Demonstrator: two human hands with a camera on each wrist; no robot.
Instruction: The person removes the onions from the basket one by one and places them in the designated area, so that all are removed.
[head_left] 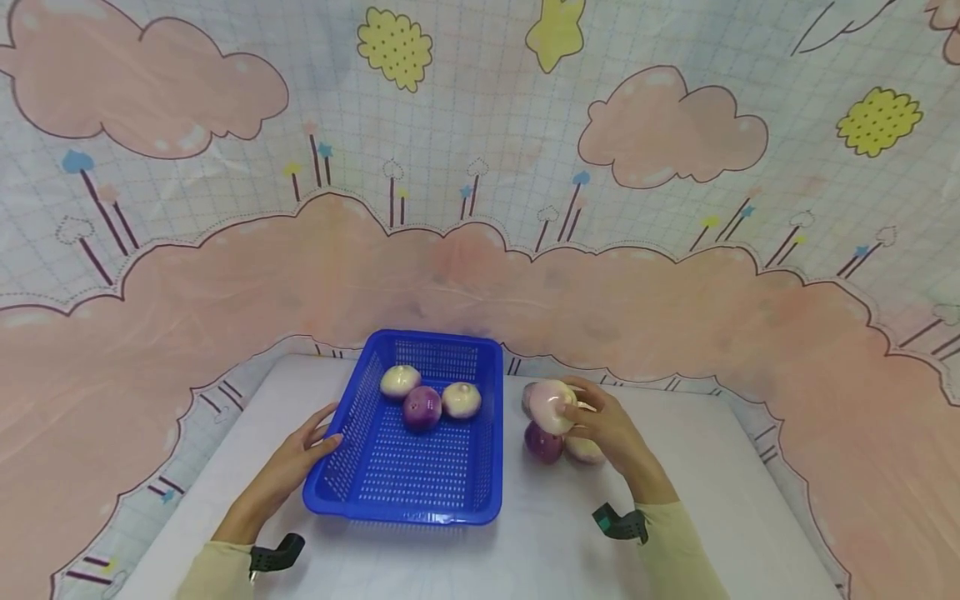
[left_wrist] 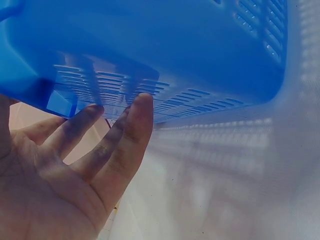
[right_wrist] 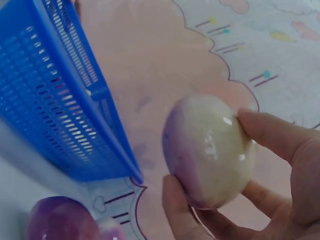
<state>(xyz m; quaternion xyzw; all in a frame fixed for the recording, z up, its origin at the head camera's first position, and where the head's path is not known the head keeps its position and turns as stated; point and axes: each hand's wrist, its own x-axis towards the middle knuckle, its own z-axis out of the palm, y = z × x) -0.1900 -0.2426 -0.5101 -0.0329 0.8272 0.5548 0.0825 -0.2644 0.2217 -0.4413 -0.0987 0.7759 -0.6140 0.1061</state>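
Note:
A blue plastic basket [head_left: 408, 475] with slotted walls sits on the white table, holding a purple turnip [head_left: 422, 409] and two mostly white turnips [head_left: 461, 401]. My left hand [head_left: 296, 458] grips its left rim, thumb over the edge; the left wrist view shows the fingers [left_wrist: 137, 135] against the outer wall. To the right of the basket, my right hand [head_left: 611, 425] holds a glossy white turnip [right_wrist: 210, 150] with a purple side, pinched between thumb and fingers. Beneath it lie a purple turnip [head_left: 543, 443] and a pale one [head_left: 585, 450]. Another, behind the held turnip, is partly hidden.
The white table [head_left: 675, 433] extends to both sides of the basket. Behind it hangs a patterned cloth [head_left: 637, 308] with pink clouds. Black wrist cameras [head_left: 621, 523] are strapped on both forearms.

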